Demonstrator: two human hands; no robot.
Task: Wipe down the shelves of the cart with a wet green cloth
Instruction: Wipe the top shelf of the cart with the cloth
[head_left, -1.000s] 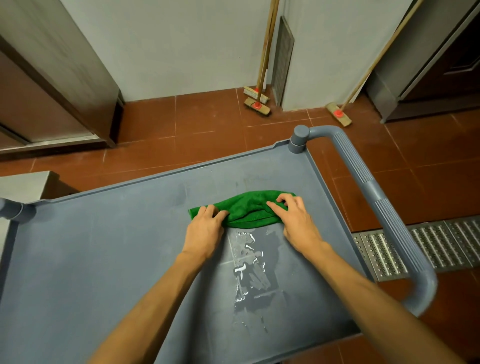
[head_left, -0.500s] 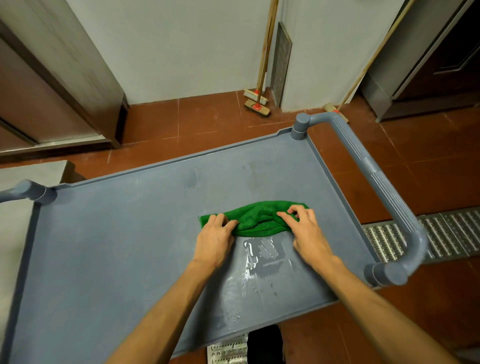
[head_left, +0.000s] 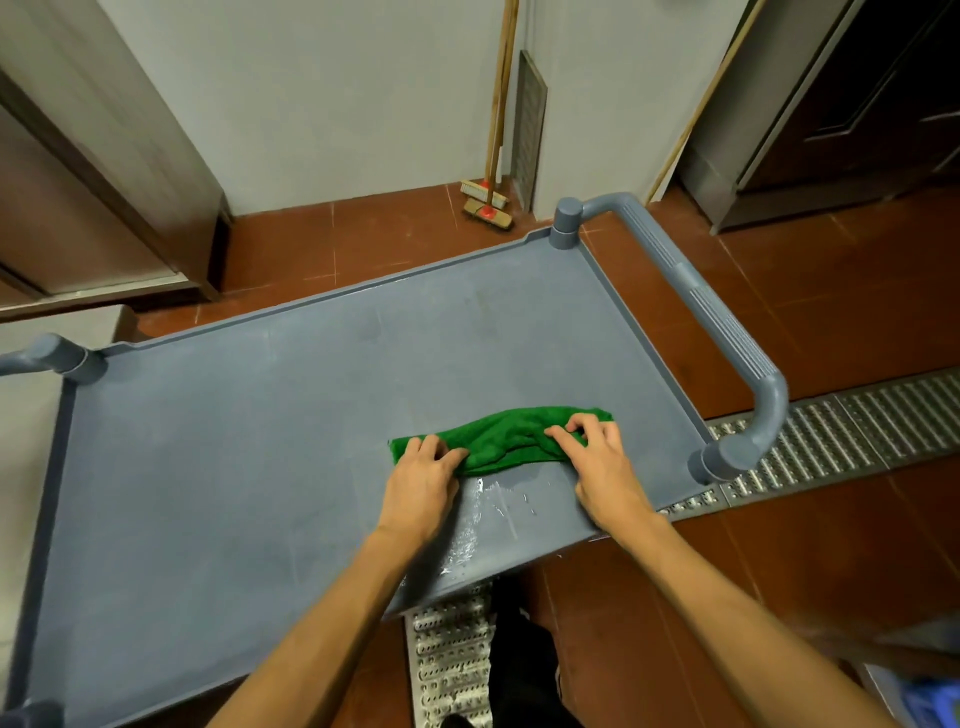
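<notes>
One green cloth (head_left: 498, 439) is gripped on one shelf (head_left: 260, 441) by curled fingers of the left hand (head_left: 421, 480) and right hand (head_left: 602, 467).

L hand (head_left: 421, 478), R hand (head_left: 602, 467) on green cloth (head_left: 498, 439), rt end of cart shelf (head_left: 260, 441); wet streak (head_left: 488, 512) beside.

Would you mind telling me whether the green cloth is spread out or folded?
Folded: the green cloth lies as a narrow rumpled strip, left hand and right hand on its ends.
</notes>
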